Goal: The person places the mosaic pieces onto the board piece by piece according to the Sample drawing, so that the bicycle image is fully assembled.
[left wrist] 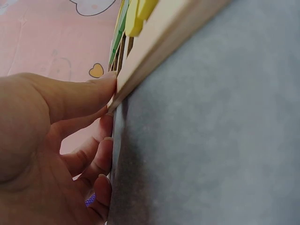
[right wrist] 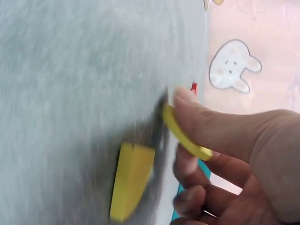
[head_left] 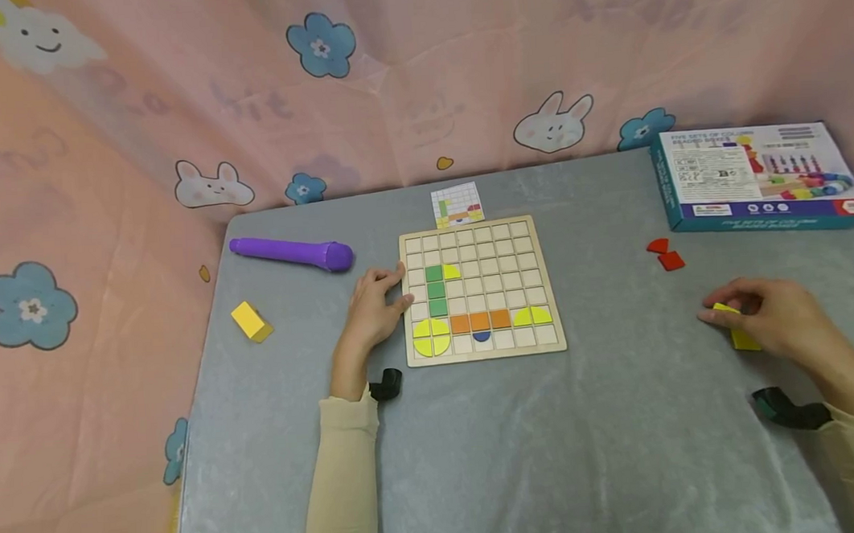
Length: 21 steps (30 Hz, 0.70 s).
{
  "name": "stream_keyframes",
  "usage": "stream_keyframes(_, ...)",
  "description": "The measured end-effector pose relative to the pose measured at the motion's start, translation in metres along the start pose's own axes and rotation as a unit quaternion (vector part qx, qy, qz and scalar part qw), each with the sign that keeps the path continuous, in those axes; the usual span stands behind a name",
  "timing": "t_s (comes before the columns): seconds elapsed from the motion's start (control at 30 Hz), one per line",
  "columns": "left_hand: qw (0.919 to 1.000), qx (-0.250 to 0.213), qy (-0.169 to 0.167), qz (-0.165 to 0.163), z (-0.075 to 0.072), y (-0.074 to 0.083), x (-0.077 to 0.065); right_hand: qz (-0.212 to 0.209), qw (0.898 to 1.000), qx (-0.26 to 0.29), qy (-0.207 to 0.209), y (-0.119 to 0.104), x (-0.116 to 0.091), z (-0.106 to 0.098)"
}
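A square wooden grid board lies mid-table, with green, orange, yellow and blue tiles in its cells. My left hand is at the board's left side, thumb and index fingertips touching its edge. In the left wrist view the thumb meets the wooden rim. Over to the right, my right hand pinches a thin yellow tile with a curved edge between thumb and fingers. Just below that hand, a yellow block rests on the cloth. Two red tiles lie a little farther back.
Behind the board sits a small pattern card. A purple microphone and another yellow block are on the left. At the back right lies a printed toy box. A pink printed curtain hangs along the table's back edge.
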<state>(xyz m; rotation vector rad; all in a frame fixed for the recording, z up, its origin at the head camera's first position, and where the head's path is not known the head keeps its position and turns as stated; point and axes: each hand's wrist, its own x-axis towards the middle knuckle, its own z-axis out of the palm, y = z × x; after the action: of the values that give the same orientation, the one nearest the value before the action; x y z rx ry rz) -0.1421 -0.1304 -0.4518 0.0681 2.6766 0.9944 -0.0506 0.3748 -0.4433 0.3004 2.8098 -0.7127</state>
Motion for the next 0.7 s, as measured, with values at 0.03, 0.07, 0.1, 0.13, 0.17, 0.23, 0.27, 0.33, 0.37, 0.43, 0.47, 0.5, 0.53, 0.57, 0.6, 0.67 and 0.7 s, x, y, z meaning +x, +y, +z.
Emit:
stream_keyframes(0.03,1.0,0.0,0.0,0.0,0.0,0.0,0.0,-0.006,1.0,0.002,0.004,-0.003,0.0,0.001)
stream_keyframes(0.07,1.0,0.001,0.0,0.001,0.0,0.0,0.0,-0.014,1.0,0.003,0.008,-0.007,0.0,0.003)
stream_keyframes(0.1,1.0,0.001,0.0,0.001,0.0,0.0,0.0,-0.026,0.999,0.007,0.017,-0.011,0.0,0.006)
stream_keyframes(0.13,1.0,0.0,0.0,0.001,0.0,0.0,0.0,-0.039,0.999,0.011,0.026,-0.016,0.0,0.009)
stream_keyframes(0.17,1.0,0.001,0.0,0.0,0.0,0.0,-0.001,-0.051,0.998,0.019,0.033,-0.023,0.0,0.013)
stream_keyframes(0.23,1.0,0.0,0.0,-0.001,0.0,0.0,-0.001,-0.079,0.995,0.04,0.046,-0.035,0.0,0.021)
stream_keyframes(0.27,1.0,-0.001,0.0,-0.001,0.001,0.0,-0.001,-0.091,0.993,0.047,0.051,-0.042,-0.001,0.024)
stream_keyframes(0.33,1.0,-0.002,0.0,-0.002,0.001,0.0,-0.001,-0.11,0.99,0.064,0.057,-0.055,-0.002,0.029)
stream_keyframes(0.37,1.0,-0.003,0.0,-0.003,0.001,-0.001,-0.001,-0.118,0.989,0.071,0.057,-0.062,-0.003,0.032)
stream_keyframes(0.43,1.0,-0.004,0.001,-0.002,0.001,-0.001,-0.001,-0.127,0.987,0.079,0.054,-0.075,-0.005,0.035)
stream_keyframes(0.47,1.0,-0.004,0.001,-0.002,0.001,-0.001,-0.001,-0.13,0.987,0.081,0.051,-0.081,-0.006,0.038)
stream_keyframes(0.5,1.0,-0.005,0.0,-0.001,0.001,-0.001,-0.001,-0.132,0.987,0.084,0.047,-0.088,-0.007,0.04)
stream_keyframes(0.53,1.0,-0.006,0.001,0.0,0.001,-0.001,0.0,-0.136,0.986,0.086,0.041,-0.094,-0.008,0.042)
stream_keyframes(0.57,1.0,-0.006,0.0,0.001,0.001,-0.001,0.0,-0.138,0.986,0.089,0.033,-0.099,-0.009,0.045)
stream_keyframes(0.6,1.0,-0.006,0.001,0.002,0.001,-0.001,0.0,-0.139,0.985,0.093,0.025,-0.105,-0.01,0.048)
stream_keyframes(0.67,1.0,-0.007,0.001,0.003,0.001,-0.001,0.0,-0.146,0.984,0.106,0.008,-0.115,-0.011,0.054)
stream_keyframes(0.7,1.0,-0.008,0.001,0.004,0.001,-0.001,0.0,-0.151,0.982,0.112,0.003,-0.12,-0.011,0.058)
